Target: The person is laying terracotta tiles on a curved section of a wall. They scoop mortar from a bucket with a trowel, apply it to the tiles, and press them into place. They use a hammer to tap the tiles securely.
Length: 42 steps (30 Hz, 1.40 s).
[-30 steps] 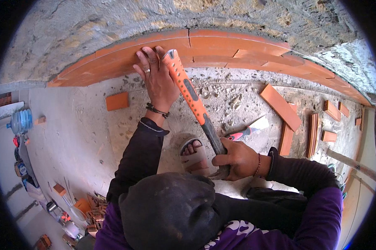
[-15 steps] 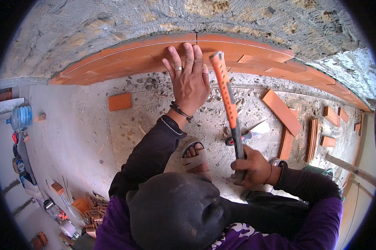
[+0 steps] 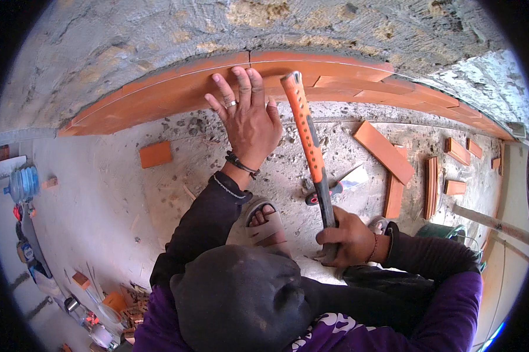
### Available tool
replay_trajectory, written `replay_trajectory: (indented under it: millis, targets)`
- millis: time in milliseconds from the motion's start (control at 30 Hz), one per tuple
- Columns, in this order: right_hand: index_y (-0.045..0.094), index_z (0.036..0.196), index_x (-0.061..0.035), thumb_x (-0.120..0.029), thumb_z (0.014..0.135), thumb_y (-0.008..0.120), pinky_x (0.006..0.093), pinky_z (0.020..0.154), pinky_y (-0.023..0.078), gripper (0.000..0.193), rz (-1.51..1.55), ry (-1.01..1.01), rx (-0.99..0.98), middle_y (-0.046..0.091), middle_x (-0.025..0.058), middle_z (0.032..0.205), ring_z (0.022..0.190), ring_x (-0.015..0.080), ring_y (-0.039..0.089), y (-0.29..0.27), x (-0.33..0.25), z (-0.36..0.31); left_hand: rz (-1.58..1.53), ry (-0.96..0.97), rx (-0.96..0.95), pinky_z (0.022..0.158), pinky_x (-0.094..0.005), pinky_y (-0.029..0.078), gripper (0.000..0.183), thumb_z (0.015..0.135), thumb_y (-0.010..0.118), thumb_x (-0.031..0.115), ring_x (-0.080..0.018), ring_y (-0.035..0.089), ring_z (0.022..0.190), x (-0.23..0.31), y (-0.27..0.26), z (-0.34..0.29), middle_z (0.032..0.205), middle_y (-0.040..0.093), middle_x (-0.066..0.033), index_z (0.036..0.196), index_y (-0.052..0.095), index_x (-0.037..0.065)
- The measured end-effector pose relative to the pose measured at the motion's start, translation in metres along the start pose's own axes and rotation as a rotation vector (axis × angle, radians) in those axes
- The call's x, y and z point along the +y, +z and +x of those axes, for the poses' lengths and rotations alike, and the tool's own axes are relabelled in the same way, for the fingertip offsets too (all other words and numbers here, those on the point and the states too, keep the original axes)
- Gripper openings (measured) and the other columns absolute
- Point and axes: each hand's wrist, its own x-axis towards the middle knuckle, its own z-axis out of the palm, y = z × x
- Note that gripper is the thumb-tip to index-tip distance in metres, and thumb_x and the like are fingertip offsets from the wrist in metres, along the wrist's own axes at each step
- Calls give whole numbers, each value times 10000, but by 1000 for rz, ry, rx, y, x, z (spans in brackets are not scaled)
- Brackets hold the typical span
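Note:
My left hand (image 3: 250, 120) is open, its fingers spread against the face of an orange brick course (image 3: 188, 82) below a rough mortar wall (image 3: 217, 29). A ring and dark bracelets show on it. My right hand (image 3: 352, 237) is closed around the black end of a long hammer-like tool (image 3: 308, 138). Its orange, hole-dotted grip points up toward the bricks, slightly right of my left hand. The end inside my right fist is hidden. A thin pale string runs along the top of the course.
On the gritty floor lies a flat-bladed hand tool (image 3: 354, 178). Loose orange bricks (image 3: 385, 152) lie to the right and one brick (image 3: 155, 154) to the left. A blue water jug (image 3: 24, 185) stands far left; a bar (image 3: 493, 224) juts in at right.
The view has shifted, so most of the scene sits a little farther left. My left hand stays against the bricks and my right keeps its hold on the tool.

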Motion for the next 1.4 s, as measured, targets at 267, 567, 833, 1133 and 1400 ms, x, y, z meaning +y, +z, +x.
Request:
replay_trajectory:
  millis: [267, 567, 833, 1133, 1400]
  targets:
    - [635, 910, -136, -171, 582, 840, 422, 590, 467, 388, -13, 16, 46, 504, 140, 861, 708, 346, 567, -12, -1, -5, -98, -60, 1, 1119, -695, -16, 906, 879, 602, 311, -572, -90, 1443, 17, 6, 4, 1569, 20, -368, 1513, 98, -95]
    - [631, 909, -137, -170, 587, 844, 436, 606, 473, 387, -22, 57, 41, 514, 146, 875, 742, 369, 580, -21, -5, -21, -147, -93, 62, 1131, -680, 2, 919, 849, 592, 316, -591, -71, 1434, 27, 9, 8, 1540, 31, -406, 1478, 106, -146]
    - [628, 937, -127, -153, 567, 829, 457, 647, 474, 422, -33, 48, 43, 512, 152, 900, 788, 382, 579, -23, -3, -21, -93, -99, 39, 1120, -693, 33, 928, 888, 567, 368, -596, -72, 1431, 27, 9, 8, 1531, -2, -422, 1480, 64, -142]
    - [618, 927, -147, -193, 566, 836, 473, 627, 470, 424, -103, 81, -15, 496, 156, 872, 758, 387, 575, -33, 1, -27, -195, -125, 76, 1132, -677, 14, 953, 882, 572, 340, -576, -89, 1441, 34, 16, 9, 1534, -48, -424, 1492, 19, -139]
    - [617, 921, -172, -241, 568, 833, 496, 579, 482, 419, -317, 188, -161, 494, 160, 888, 701, 386, 585, -76, -15, -70, -475, -55, 68, 1165, -601, -48, 1096, 940, 470, 621, -515, -167, 1452, 64, 25, 3, 1526, -153, -420, 1491, -120, -119]
